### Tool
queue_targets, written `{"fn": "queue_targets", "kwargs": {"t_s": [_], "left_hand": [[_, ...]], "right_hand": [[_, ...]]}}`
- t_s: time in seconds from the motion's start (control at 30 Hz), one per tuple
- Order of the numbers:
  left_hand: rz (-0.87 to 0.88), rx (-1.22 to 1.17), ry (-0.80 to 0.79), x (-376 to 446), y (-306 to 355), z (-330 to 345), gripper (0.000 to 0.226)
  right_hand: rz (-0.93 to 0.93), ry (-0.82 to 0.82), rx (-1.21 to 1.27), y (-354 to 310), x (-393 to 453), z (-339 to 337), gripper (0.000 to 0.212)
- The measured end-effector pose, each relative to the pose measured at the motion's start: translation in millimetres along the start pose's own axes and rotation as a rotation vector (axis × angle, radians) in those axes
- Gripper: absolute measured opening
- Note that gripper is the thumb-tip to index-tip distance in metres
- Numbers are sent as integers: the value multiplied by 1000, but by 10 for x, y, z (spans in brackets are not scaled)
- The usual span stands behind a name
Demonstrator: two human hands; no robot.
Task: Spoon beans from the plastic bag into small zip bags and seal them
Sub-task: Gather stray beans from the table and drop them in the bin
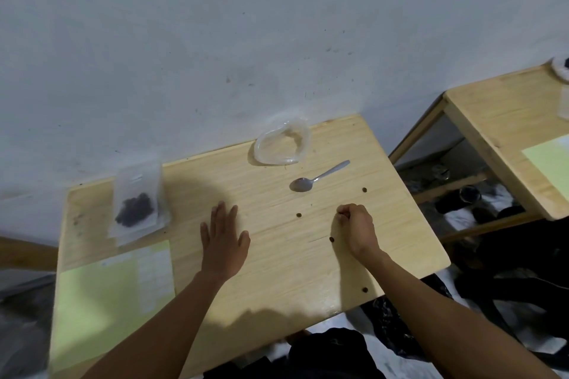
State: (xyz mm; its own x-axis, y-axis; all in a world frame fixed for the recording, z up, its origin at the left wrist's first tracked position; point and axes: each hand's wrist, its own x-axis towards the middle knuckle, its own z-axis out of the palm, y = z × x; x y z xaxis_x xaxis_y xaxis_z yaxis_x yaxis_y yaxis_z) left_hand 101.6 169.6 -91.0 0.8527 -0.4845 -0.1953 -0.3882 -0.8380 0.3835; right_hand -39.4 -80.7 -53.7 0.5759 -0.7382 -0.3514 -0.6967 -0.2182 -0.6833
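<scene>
A: How far along does the bagging look?

B: Nearly done, by the look of it. The plastic bag [281,144] lies beyond the right hand's knuckles, near the wall, and looks empty. The zip bag [137,203] rests well out to the left of the left hand's fingertips, with a dark heap of beans inside. Whether its strip is pressed closed cannot be told from here.

A: And the spoon?

B: The spoon [318,178] lies on the table [277,271] between the right hand's knuckles and the plastic bag, held by nobody.

A: What are the hands doing?

B: The left hand [223,240] lies flat on the wood, fingers straight and a little spread, holding nothing. The right hand [357,229] is curled into a loose fist, fingertips tucked down at the tabletop. It may be pinching up a bean, but what is inside cannot be seen.

A: So what is left?

B: Stray beans. One loose bean [298,215] sits between the two hands, another [331,239] just beside the right wrist, one [364,190] beyond the knuckles, one [365,289] back by the forearm. Those probably go into the zip bag before sealing.
</scene>
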Motion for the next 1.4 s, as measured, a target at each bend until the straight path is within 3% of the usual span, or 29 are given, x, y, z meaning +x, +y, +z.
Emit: {"fn": "queue_targets", "kwargs": {"t_s": [0.1, 0.23, 0.33, 0.43, 0.6, 0.7, 0.97, 1.13, 1.23, 1.3, 1.4], "left_hand": [[2, -9, -30, 1, -8, -18, 66], [13, 9, -37, -1, -10, -30, 66], [22, 19, -45, 0, -28, -39, 66], [35, 19, -69, 8, -54, -51, 66], [36, 46, -102, 19, -75, -43, 67], [30, 42, -121, 27, -86, -38, 67], [35, 51, -130, 28, -108, -7, 66], [31, 55, -140, 29, -101, -14, 66], [31, 56, -132, 28, -91, -2, 67], [40, 51, -109, 21, -94, 7, 66], [45, 56, -93, 6, -93, 1, 71]], "right_hand": [[208, 16, 388, -120, -17, -22, 22], [439, -314, 1127, -352, -88, -38, 21], [494, -475, 1367, -489, -92, 1, 24], [422, -508, 1173, -567, -46, 103, 28], [44, -238, 328, -535, 18, 286, 10], [-27, -240, 112, -521, 4, 362, 6], [-108, -279, -77, -509, 25, 483, 12], [20, -160, 184, -498, -24, 295, 12], [50, -170, 318, -381, -43, 35, 20], [49, -181, 284, -220, -33, -105, 23], [17, -183, 76, 9, -61, -208, 11]]}}
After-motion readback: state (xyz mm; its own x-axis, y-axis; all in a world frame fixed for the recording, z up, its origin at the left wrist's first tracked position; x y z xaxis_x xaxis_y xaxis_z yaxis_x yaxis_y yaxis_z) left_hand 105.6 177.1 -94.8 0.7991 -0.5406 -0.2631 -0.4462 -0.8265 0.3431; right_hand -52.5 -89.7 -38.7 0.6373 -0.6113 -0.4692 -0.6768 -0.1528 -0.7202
